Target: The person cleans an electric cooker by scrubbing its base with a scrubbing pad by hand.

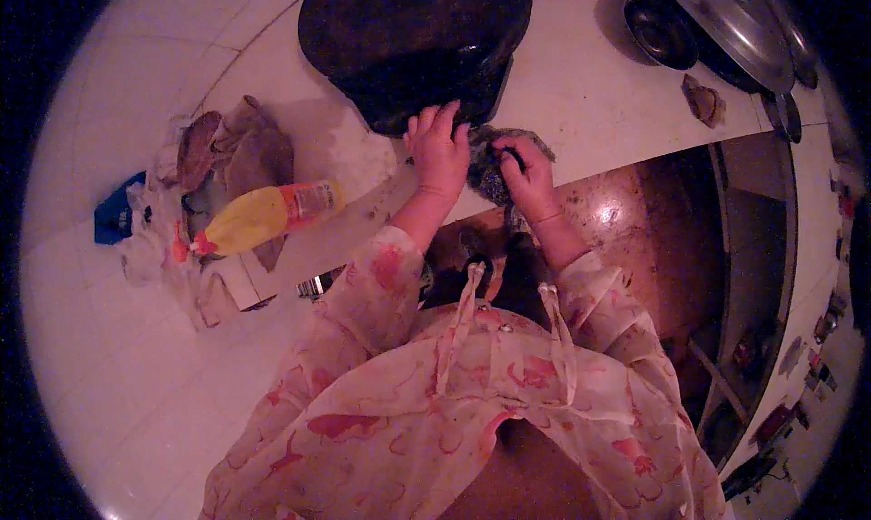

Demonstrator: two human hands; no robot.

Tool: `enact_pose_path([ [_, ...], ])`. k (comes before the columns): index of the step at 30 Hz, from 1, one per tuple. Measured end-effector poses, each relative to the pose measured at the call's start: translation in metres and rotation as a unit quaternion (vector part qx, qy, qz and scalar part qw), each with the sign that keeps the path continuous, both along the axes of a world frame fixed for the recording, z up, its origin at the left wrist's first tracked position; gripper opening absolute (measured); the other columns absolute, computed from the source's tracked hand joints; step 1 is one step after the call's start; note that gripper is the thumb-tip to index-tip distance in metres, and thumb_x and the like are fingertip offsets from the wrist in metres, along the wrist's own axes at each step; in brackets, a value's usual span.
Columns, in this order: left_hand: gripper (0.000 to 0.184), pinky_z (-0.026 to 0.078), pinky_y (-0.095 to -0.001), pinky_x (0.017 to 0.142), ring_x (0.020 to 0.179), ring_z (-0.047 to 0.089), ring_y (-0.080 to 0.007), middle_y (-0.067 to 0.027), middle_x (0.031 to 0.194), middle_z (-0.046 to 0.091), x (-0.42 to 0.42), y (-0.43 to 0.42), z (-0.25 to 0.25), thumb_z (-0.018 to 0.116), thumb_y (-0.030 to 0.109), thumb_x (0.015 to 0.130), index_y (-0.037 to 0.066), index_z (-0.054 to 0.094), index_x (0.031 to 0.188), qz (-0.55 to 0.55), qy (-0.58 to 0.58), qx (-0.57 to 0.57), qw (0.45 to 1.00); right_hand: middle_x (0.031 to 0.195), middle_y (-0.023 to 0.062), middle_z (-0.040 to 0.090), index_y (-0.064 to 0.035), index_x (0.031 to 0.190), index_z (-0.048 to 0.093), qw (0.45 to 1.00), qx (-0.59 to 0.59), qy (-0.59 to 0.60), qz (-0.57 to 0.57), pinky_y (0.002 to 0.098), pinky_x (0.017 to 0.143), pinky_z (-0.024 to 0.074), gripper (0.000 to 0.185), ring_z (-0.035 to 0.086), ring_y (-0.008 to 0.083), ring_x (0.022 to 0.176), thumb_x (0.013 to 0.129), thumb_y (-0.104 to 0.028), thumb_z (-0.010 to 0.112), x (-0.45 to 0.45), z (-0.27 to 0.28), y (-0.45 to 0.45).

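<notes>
A large dark vessel-like thing (413, 30) with a brownish, shiny flat face stands at the counter's near side; its exact kind is hard to make out. My left hand (438, 148) lies against its near lower edge, fingers stretched out and a little apart. Beside it, my right hand (529, 175) is closed, fingers curled into a rough dark grey cloth (490, 180) bunched at the counter's edge. Part of that cloth is hidden under my fingers. Dark specks and a wet patch mark the pale counter (354, 148) left of my hands.
At left lie a yellow squeeze bottle (263, 218) with a red cap, crumpled brown cloths (259, 148) and a blue packet (120, 213). A metal lid (735, 25), a small dark bowl (660, 32) and a brown scrap (703, 101) sit at right. Below is an open shelf (758, 239).
</notes>
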State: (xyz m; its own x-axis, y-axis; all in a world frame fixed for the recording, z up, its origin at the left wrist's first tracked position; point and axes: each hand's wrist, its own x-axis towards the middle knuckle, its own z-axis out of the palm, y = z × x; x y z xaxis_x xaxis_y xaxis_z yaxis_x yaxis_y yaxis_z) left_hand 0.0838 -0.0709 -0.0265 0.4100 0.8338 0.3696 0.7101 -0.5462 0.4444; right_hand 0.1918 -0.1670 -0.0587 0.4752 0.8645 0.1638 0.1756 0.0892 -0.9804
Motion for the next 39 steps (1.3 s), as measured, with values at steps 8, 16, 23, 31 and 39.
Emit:
enact_pose_path([
  [8,0.027,0.037,-0.0417,0.081,0.092,0.049,-0.0283,-0.0058,0.095,0.056,-0.003,0.005,-0.004,0.065,0.014,0.069,0.014,0.062,0.096,-0.013,-0.010,0.003,1.000,0.090,0.0152,0.060,-0.0015,0.090,0.057,1.000,-0.006,-0.012,0.001,0.0357,0.080,0.0442,0.017,0.057,0.0299,0.087,0.077,-0.008,0.051,0.001,0.000,0.000],
  [16,0.026,0.037,-0.0410,0.081,0.092,0.048,-0.0295,-0.0069,0.094,0.056,-0.003,0.002,-0.005,0.065,0.012,0.068,0.013,0.061,0.094,-0.008,-0.053,0.000,0.999,0.092,0.0150,0.060,-0.0015,0.091,0.058,1.000,-0.015,-0.008,0.006,0.0351,0.081,0.0441,0.018,0.057,0.0290,0.089,0.077,-0.010,0.051,0.001,0.001,-0.001],
  [23,0.023,0.036,-0.0411,0.080,0.092,0.049,-0.0280,-0.0042,0.093,0.057,-0.001,0.000,-0.006,0.064,0.012,0.069,0.014,0.062,0.091,-0.002,-0.071,-0.035,0.997,0.092,0.0145,0.060,-0.0025,0.092,0.058,1.000,-0.009,-0.013,0.000,0.0346,0.083,0.0435,0.019,0.057,0.0289,0.089,0.076,-0.010,0.051,0.002,-0.003,-0.001],
  [31,0.020,0.038,-0.0411,0.076,0.088,0.049,-0.0290,-0.0053,0.089,0.057,0.001,0.006,-0.008,0.064,0.008,0.067,0.014,0.063,0.087,-0.009,-0.083,-0.055,0.995,0.091,0.0150,0.060,-0.0025,0.091,0.058,1.000,-0.012,-0.021,-0.009,0.0348,0.082,0.0438,0.019,0.057,0.0292,0.089,0.075,-0.009,0.051,0.001,-0.003,0.000],
  [39,0.026,0.040,-0.0395,0.078,0.086,0.049,-0.0305,-0.0094,0.089,0.056,-0.008,0.003,-0.005,0.064,0.005,0.067,0.010,0.062,0.092,-0.025,-0.079,-0.002,0.997,0.090,0.0151,0.060,-0.0016,0.091,0.058,1.000,-0.005,-0.010,-0.011,0.0345,0.082,0.0437,0.018,0.057,0.0291,0.089,0.075,-0.007,0.051,0.001,-0.004,-0.001],
])
